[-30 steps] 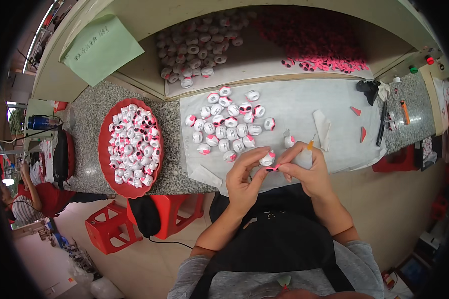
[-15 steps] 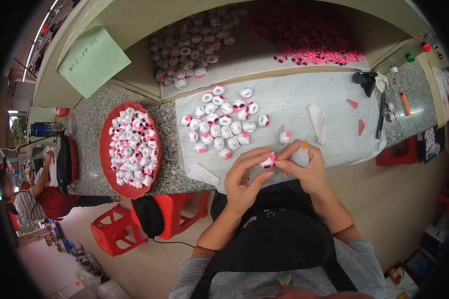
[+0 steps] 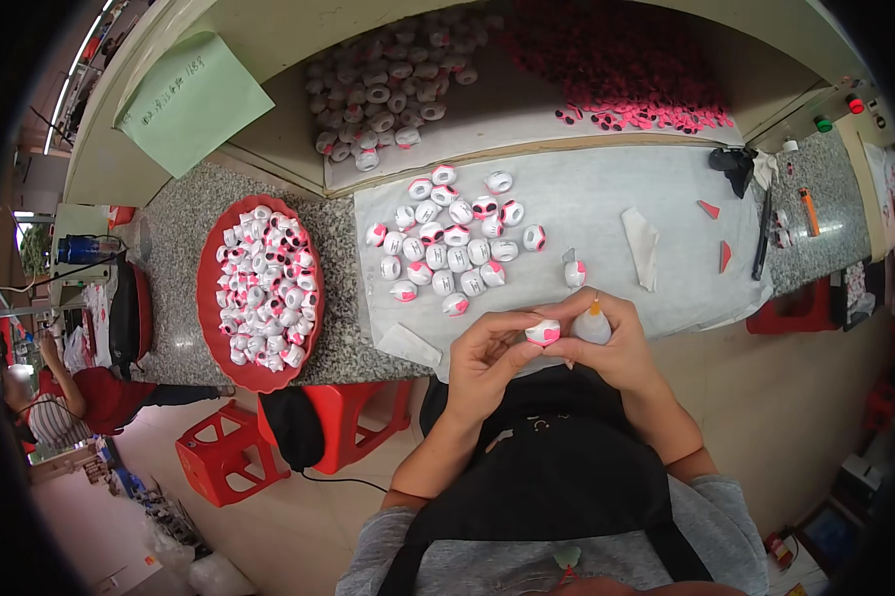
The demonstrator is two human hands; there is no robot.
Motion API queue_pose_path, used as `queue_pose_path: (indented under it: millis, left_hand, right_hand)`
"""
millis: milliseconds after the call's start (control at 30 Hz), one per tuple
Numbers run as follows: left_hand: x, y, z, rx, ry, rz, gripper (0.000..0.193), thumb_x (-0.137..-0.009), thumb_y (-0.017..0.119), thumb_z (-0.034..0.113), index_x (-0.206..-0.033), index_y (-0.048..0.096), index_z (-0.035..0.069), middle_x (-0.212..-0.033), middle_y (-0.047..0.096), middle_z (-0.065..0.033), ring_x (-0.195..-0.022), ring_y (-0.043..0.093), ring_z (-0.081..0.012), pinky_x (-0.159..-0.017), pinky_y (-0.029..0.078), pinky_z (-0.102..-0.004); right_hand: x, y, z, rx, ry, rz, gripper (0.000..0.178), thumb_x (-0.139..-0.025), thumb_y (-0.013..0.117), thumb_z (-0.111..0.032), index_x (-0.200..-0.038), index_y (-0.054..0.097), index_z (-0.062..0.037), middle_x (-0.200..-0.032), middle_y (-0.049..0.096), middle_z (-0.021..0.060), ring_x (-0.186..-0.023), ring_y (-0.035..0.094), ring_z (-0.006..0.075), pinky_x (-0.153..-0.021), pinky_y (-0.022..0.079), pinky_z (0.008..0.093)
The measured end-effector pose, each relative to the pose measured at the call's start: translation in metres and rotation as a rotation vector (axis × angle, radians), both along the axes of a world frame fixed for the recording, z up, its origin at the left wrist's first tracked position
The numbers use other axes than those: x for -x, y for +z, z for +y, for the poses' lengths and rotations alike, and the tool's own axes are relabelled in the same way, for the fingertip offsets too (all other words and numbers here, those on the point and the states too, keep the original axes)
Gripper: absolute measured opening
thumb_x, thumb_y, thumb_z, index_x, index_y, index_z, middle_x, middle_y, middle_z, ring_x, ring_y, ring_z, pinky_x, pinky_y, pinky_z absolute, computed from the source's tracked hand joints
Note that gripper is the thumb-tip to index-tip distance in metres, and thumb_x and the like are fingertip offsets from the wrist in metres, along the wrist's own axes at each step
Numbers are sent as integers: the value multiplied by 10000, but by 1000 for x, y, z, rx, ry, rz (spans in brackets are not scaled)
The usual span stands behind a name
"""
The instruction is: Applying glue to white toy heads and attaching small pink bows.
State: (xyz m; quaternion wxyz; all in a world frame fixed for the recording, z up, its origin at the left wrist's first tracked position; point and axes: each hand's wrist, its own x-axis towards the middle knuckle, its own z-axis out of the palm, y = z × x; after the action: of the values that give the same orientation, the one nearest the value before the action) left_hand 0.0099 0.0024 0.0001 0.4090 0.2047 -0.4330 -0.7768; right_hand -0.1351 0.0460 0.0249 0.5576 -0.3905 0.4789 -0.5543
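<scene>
Between the thumb and fingers of my left hand [image 3: 485, 366] is a small white rounded toy part with a pink patch [image 3: 543, 333]. My right hand [image 3: 628, 350] is closed around a translucent squeeze bottle [image 3: 593, 327], its orange-yellow nozzle pointing up and away from me. The right thumb and fingertips also meet the toy part's right side. Just beyond my hands, a single white-and-pink part [image 3: 575, 274] rests on the white sheet [image 3: 587, 199]. Farther left lies a loose group of similar parts [image 3: 457, 258], several showing black spots.
A red scalloped tray [image 3: 207, 328] heaped with finished-looking parts stands left. The shelf holds white parts [image 3: 398, 89] and pink pieces [image 3: 656, 99]. Paper scraps [image 3: 641, 248], a black pen-like tool [image 3: 761, 235] and an orange one [image 3: 809, 212] lie right. Red stools [image 3: 231, 452] stand below left.
The toy part has turned, so its pink patch now faces up toward me. The bottle stands more upright and its nozzle has shifted slightly left. The background person's arm has moved.
</scene>
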Motion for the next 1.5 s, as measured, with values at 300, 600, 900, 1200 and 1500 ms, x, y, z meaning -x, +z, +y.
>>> queue_pose_path:
  millis: [300,600,900,1200,1500]
  left_hand:
    - [-3,-4,-1,102,-29,-30,195,-735,508,-45,-929,496,-38,-984,509,-154,-938,482,-189,-787,397,-270]
    - [1,-1,5,60,28,-83,247,-735,497,-54,-981,479,-55,-1005,501,-142,-966,469,-185,-854,348,-284]
    - [3,-1,6,-33,52,-7,239,-715,526,-49,-951,489,-50,-978,511,-135,-964,467,-194,-878,326,-310]
    - [4,-8,4,230,88,-27,194,-709,581,64,-867,495,-8,-870,547,-149,-866,522,-222,-865,340,-390]
    - [18,26,-60,1326,133,-977,336,-595,632,89,-921,558,120,-853,495,-52,-909,435,-231,-809,315,-377]
  right_hand:
    - [-1,-4,2,18,-18,-67,213,-620,623,31,-817,542,30,-645,532,75,-504,489,101,-437,385,203]
    - [-4,-1,2,-6,-43,-69,197,-681,594,-19,-868,543,15,-622,508,23,-517,469,58,-455,374,175]
    - [-6,-1,1,-51,-51,-144,170,-661,581,19,-822,529,34,-644,529,74,-503,491,101,-441,392,201]
    - [-5,-11,8,75,-3,-153,220,-692,579,-6,-902,523,27,-621,504,35,-524,475,67,-462,391,190]
    - [23,-8,6,3,-295,46,282,-697,508,-8,-974,469,24,-647,521,86,-461,407,72,-426,328,183]
